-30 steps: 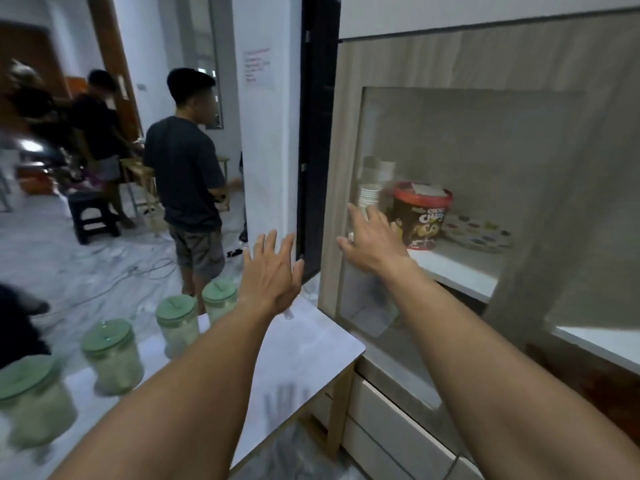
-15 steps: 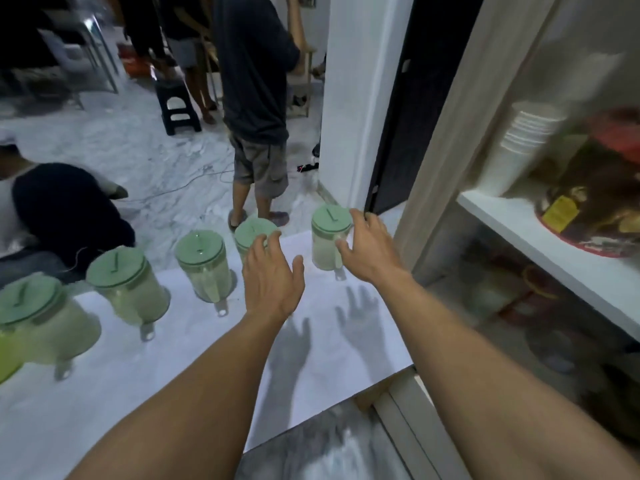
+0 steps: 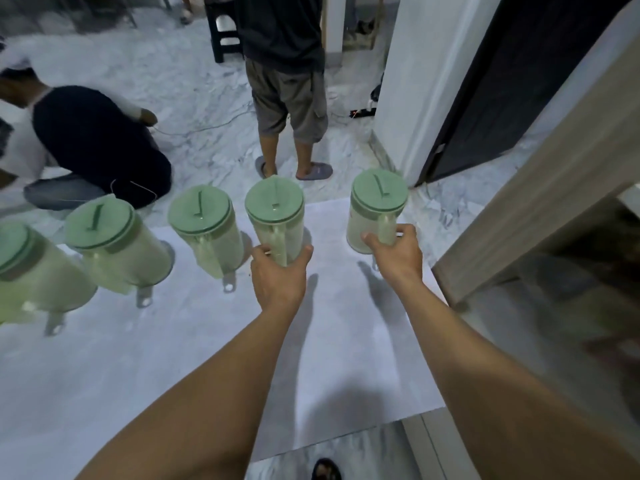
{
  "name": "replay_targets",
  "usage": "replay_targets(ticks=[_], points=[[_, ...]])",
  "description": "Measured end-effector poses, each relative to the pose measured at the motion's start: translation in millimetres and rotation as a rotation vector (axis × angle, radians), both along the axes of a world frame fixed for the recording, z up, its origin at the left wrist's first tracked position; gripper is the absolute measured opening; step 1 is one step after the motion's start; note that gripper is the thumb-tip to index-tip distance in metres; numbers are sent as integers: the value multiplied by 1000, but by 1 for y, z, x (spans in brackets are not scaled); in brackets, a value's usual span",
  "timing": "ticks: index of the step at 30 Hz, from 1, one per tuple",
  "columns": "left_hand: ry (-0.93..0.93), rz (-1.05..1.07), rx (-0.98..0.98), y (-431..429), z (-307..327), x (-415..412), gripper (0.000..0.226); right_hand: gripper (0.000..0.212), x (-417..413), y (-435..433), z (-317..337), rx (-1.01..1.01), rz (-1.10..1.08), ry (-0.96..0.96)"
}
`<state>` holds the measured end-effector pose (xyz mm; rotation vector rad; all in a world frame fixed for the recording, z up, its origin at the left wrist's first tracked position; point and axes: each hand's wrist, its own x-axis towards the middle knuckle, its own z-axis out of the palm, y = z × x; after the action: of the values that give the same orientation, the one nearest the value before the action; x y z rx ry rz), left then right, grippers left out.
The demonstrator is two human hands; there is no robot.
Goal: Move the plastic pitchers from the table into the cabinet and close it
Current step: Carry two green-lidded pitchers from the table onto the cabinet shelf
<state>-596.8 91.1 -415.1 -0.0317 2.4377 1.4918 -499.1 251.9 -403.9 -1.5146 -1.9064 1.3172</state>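
Several clear plastic pitchers with green lids stand in a row along the far edge of the white table (image 3: 173,358). My right hand (image 3: 394,252) grips the handle of the rightmost pitcher (image 3: 375,206). My left hand (image 3: 278,273) is closed around the handle of the pitcher beside it (image 3: 273,216). Both pitchers stand upright on the table. Further left stand a third pitcher (image 3: 204,223), a fourth (image 3: 110,240) and a fifth (image 3: 27,268), untouched. The cabinet (image 3: 540,188) is at the right, its glass door open and its inside dim.
A person in dark shirt and grey shorts (image 3: 287,81) stands just beyond the table's far edge. Another person (image 3: 86,143) crouches on the marble floor at the left. A black stool (image 3: 223,32) is farther back. A white pillar (image 3: 415,81) and dark doorway stand beside the cabinet.
My view has dropped from the cabinet shelf to the table. Both hands reached forward from open above the table and closed on the handles of the two rightmost pitchers.
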Motion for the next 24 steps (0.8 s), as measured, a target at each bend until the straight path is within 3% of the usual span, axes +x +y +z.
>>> replay_targets(ticks=[8,15,24], points=[[86,16,24,17,-16,-22,30,38,-21,7,-18,-81,-79,147],[175,-50,88,27,1,-21,24,11,-15,8,-2,-3,-105,195],[168,-170,153,17,71,-10,25,13,14,-9,71,51,-159,283]])
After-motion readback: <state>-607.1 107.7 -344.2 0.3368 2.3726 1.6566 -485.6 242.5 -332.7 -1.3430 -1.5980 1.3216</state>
